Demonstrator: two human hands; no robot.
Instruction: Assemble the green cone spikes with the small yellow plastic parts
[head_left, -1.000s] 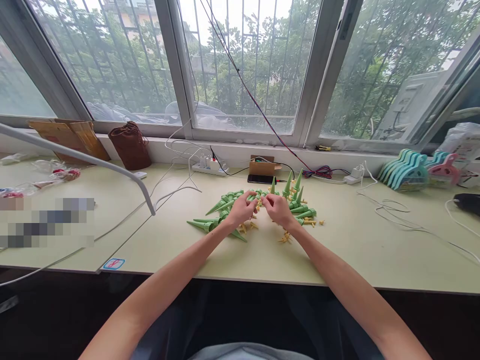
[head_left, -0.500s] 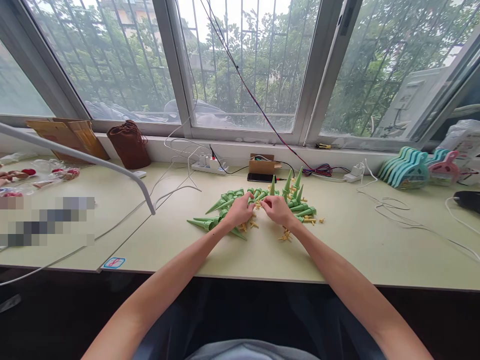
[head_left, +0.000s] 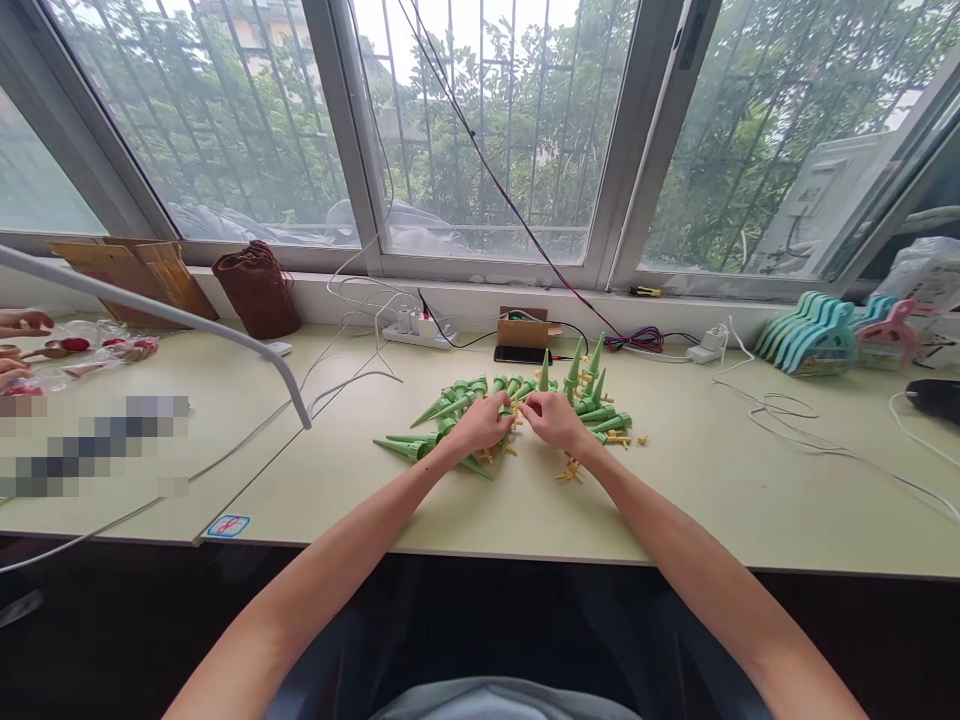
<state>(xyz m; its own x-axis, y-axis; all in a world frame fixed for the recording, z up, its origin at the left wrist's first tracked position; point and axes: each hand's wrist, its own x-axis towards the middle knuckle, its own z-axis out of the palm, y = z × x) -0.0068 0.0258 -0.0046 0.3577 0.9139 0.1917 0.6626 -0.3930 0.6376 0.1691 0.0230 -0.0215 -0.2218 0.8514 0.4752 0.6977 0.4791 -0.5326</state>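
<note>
My left hand is closed around a green plastic spike, mostly hidden by the fingers. Opposite it, my right hand pinches a small yellow plastic piece close to the left fingertips. Green cone-shaped spikes with wide caps lie in an arc around both hands. Several more green spikes stand point up behind my right hand. Loose yellow plastic pieces are scattered below my right wrist, and others lie to its right.
A phone rests before a small cardboard box at the back. A power strip with cables stands left of them. Turquoise hangers are at the right. A grey curved bar crosses the left side. Another person's hands show at far left.
Both my hands stay close together, with the left fingers turning slightly around the green spike. Another person's hands have come into view at the far left.
</note>
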